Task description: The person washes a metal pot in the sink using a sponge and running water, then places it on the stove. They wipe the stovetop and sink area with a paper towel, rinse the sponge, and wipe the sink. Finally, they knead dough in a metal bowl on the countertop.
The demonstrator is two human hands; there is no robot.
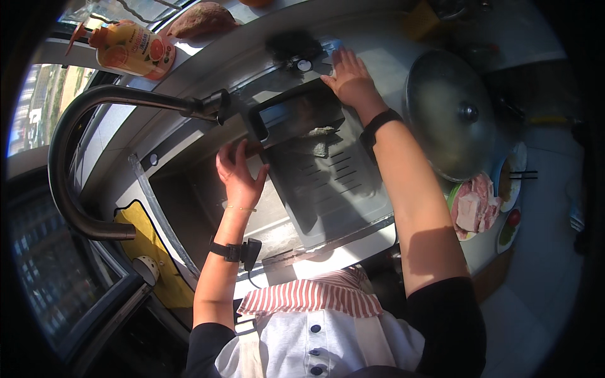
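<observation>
A grey slotted drain tray (350, 189) sits over the right part of the metal sink (269, 231), with a compartment at its back. Inside it lies a crumpled pale scrap (320, 146), perhaps a scouring pad. My left hand (241, 172) is at the tray's left rim, fingers apart; whether it touches the rim is unclear. Palm down, my right hand (352, 80) reaches to the back right corner of the sink. A small blue-and-white thing (331, 46) shows at its fingertips, and what lies beneath the palm is hidden.
A dark curved faucet (61, 156) arches over the left side. A pump bottle (134, 49) and a sweet potato (203, 21) stand on the sill. To the right are a lidded pan (439, 118), raw meat (472, 208) and plates with chopsticks (523, 175). A yellow mat (156, 264) lies left.
</observation>
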